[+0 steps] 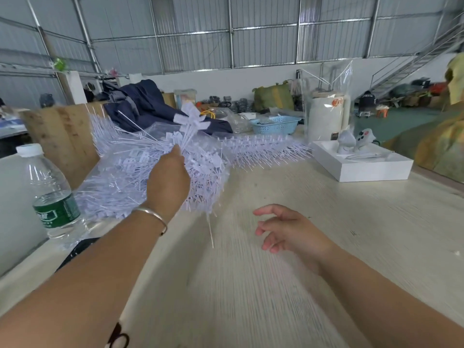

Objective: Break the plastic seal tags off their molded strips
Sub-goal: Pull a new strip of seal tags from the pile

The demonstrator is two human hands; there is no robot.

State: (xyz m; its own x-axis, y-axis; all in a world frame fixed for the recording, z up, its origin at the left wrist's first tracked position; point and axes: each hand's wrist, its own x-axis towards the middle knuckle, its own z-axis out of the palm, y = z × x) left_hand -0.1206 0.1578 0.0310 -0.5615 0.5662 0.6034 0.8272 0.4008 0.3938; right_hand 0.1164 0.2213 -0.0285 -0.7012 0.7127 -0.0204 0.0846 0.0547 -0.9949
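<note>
A bunch of white plastic seal tags [192, 120] stands up above the far left part of the table [276, 247], their flat heads fanned out at the top and their thin tails gathered downward into the left hand [168, 175]. That hand is raised off the table with its back to the camera, fingers curled round the tails just below the heads; a silver bangle [153, 214] circles its wrist. Directly beneath and behind the hand lies a large heap of loose tags [140, 172] spilling over a clear plastic sheet, and farther back a row of molded strips [261, 146] stretches to the right with tails bristling outward. One single thin tail [210, 229] lies on the table just in front of the heap.

The right hand [288, 228] hovers over the bare wood-grain surface, well apart from the tags, fingers loosely bent and holding nothing.

A water bottle with a green label [49, 194] stands at the left edge of the table, near the heap. A white box [361, 163] holding grey controllers sits to the far right, with a blue basket [275, 124] behind the strips and a clear plastic bag [326, 101] upright beside it.
</note>
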